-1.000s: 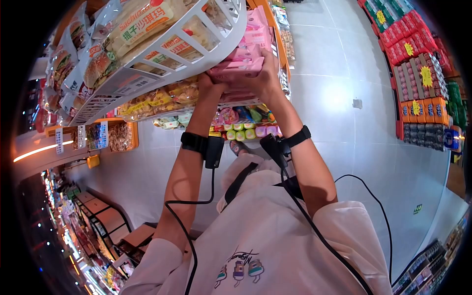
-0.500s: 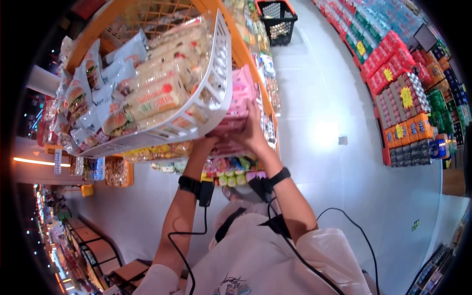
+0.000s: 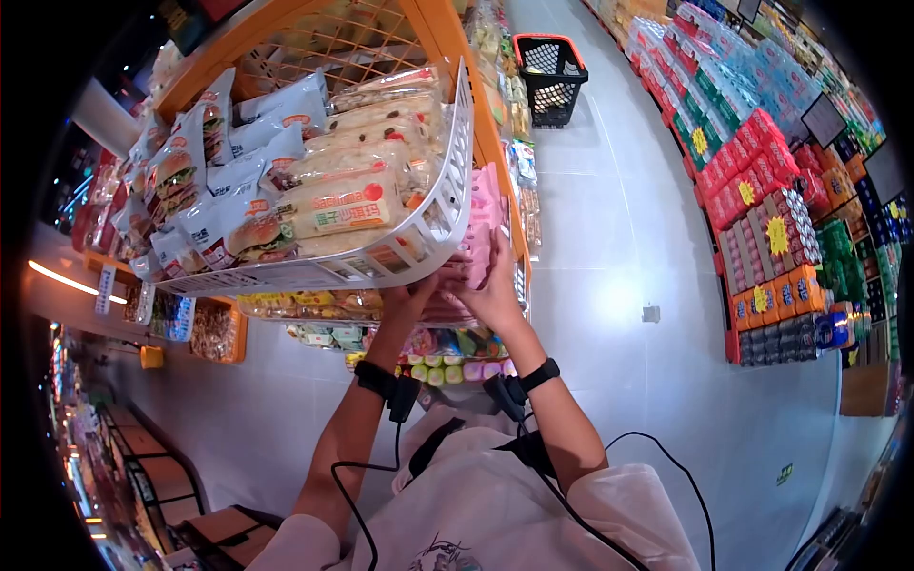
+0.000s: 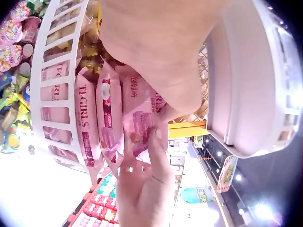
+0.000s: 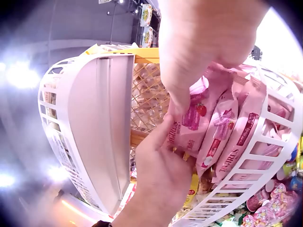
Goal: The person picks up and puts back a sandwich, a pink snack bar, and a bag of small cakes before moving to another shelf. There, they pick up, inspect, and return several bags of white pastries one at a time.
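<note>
Both hands are at a row of pink snack packets (image 3: 483, 205) in a slatted white lower basket (image 4: 73, 85), below the overhanging upper basket. My right hand (image 3: 495, 293) grips the right end of the front packet (image 4: 135, 113), its thumb over the printed face in the left wrist view. At the packet's other end my left hand (image 3: 407, 303) holds on, thumb against the wrapper in the right wrist view. More pink packets (image 5: 236, 137) stand upright behind it. The left fingertips are partly hidden behind the packet.
The white upper basket (image 3: 424, 249) juts out above the hands, filled with burger-print bags (image 3: 190, 171) and cream-coloured packets (image 3: 343, 205). An orange rack frame (image 3: 487, 124) rises behind. A black shopping basket (image 3: 552, 112) stands on the floor. Stacked drink packs (image 3: 747, 162) line the right side.
The head view has tilted upward, so hands and baskets sit lower in the picture and the black shopping basket shows. Both hands stay at the pink packets.
</note>
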The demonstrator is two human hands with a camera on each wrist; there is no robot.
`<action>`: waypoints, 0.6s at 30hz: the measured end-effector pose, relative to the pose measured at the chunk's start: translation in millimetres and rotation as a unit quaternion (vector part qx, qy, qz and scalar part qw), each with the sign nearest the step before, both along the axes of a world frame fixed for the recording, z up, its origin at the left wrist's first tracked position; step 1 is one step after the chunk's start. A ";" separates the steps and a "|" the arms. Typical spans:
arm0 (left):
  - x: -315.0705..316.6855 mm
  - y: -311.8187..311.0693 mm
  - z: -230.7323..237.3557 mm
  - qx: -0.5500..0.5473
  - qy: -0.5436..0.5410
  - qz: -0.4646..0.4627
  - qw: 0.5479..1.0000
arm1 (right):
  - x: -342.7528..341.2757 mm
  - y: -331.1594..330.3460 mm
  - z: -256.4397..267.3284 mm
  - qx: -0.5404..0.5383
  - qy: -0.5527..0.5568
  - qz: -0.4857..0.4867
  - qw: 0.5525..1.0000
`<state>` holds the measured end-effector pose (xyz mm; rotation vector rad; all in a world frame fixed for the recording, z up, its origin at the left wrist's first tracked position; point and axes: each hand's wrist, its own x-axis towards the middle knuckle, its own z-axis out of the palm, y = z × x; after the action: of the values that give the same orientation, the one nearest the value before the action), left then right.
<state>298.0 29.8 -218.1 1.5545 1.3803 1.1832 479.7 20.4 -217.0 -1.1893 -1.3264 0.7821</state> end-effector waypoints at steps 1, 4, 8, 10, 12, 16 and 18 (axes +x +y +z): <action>4.8 0.6 5.1 0.007 0.020 0.016 1.000 | -0.2 1.3 -2.3 0.000 -0.002 -0.003 1.000; 19.2 -6.5 32.6 -0.023 -0.004 0.023 0.999 | -1.2 6.0 -9.8 0.016 -0.036 -0.016 0.999; 16.7 -0.8 25.4 -0.004 -0.012 0.001 1.000 | 0.7 3.8 -6.5 0.006 -0.062 -0.026 0.998; 15.3 -3.0 32.0 -0.055 -0.044 -0.030 0.997 | -0.3 6.7 -8.4 0.015 -0.010 -0.010 1.000; 12.5 -1.9 29.5 -0.042 -0.048 -0.032 0.997 | 3.5 1.5 -5.4 0.009 -0.007 0.008 1.000; 14.7 -2.4 19.8 0.059 0.001 0.014 0.998 | 12.0 -15.0 25.1 -0.016 -0.012 0.030 0.999; 22.7 -4.4 27.5 0.124 0.028 0.043 0.991 | 12.8 -18.7 26.8 -0.010 -0.019 0.030 0.999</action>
<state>320.7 25.4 -190.6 1.7247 1.3911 1.4185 492.5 1.7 -190.2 -1.1901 -1.3943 0.8224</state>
